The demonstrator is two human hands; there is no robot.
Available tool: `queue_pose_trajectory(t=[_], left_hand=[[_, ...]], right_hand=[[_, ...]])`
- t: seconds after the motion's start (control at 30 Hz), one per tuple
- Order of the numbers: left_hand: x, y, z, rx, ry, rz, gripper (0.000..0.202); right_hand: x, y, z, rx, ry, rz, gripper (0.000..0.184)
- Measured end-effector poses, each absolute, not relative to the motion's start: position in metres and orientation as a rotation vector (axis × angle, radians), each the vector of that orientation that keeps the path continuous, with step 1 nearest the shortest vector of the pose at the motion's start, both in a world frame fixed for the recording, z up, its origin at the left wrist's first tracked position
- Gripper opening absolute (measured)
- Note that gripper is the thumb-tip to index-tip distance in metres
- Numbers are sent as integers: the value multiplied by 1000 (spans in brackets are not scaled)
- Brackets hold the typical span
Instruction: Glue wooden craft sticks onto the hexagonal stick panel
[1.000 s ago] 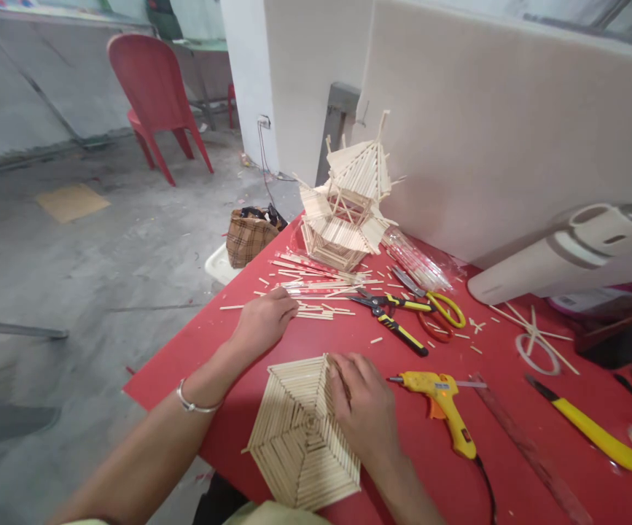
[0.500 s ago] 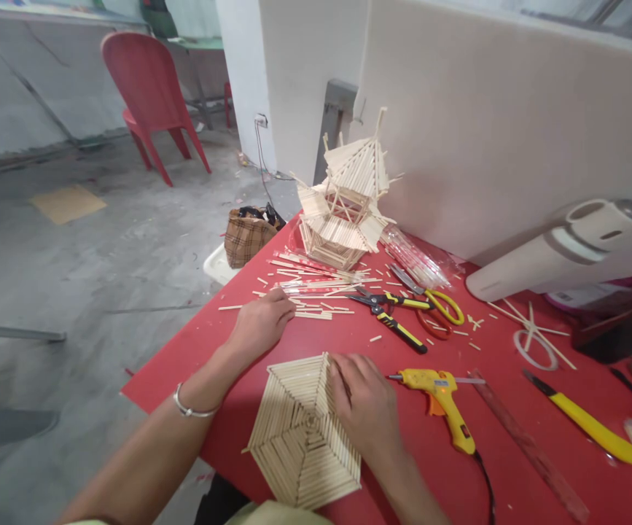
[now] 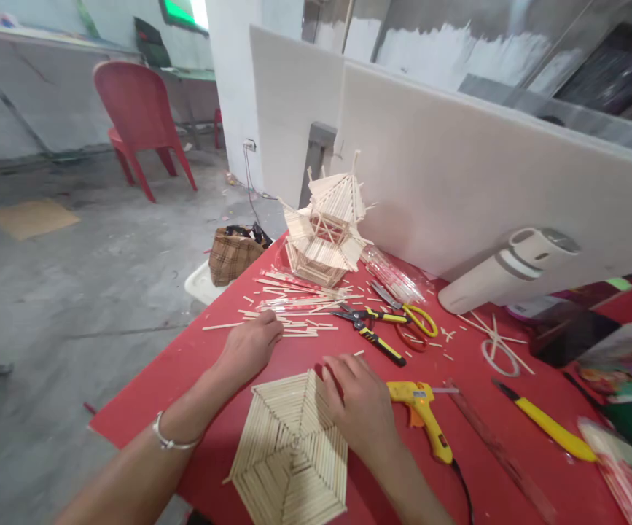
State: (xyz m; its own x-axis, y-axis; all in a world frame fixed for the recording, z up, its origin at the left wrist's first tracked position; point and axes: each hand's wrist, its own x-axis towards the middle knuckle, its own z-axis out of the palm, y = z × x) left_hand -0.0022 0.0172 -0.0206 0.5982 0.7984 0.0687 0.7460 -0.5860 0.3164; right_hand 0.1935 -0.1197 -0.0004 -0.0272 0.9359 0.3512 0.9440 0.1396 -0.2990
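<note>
Several layers of pale wooden sticks make up a hexagonal panel (image 3: 288,445) lying flat on the red table in front of me. Over its upper right edge rests my right hand (image 3: 359,408), open, with its fingers lying loosely and partly apart. My left hand (image 3: 253,343) is at the near edge of the scattered wooden sticks (image 3: 299,334), its fingers bent and drawn together. Whatever lies between those fingertips is hidden. To the right of my right hand is a yellow glue gun (image 3: 425,412) on its side.
A stick-built pagoda model (image 3: 326,233) stands at the far corner. Nearby lie pliers (image 3: 373,335), yellow-and-red scissors (image 3: 417,321), a tape roll (image 3: 500,359) and a yellow utility knife (image 3: 553,430). A white bottle (image 3: 506,270) leans by the pale board (image 3: 458,168). The table's left edge drops to the floor.
The view has tilted up and turned slightly right, so things sit lower and further left. My left hand stays by the loose sticks; my right hand stays at the panel.
</note>
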Motion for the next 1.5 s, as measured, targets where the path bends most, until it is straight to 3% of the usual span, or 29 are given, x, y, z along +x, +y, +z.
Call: queue_pose_trajectory(t=[0.63, 0.9, 1.23, 1.5], left_hand=[[2, 16, -22, 2445, 1133, 460, 23], [-24, -14, -5, 2226, 1320, 611, 21], [-84, -138, -19, 2189, 1472, 412, 47], [-80, -139, -23, 2279, 1406, 451, 29]], right_hand=[[251, -104, 15, -2054, -1988, -70, 30], [232, -141, 8, -2018, -1934, 286, 32], [216, -183, -22, -1978, -1833, 319, 38], [204, -208, -28, -1946, -1802, 343, 37]])
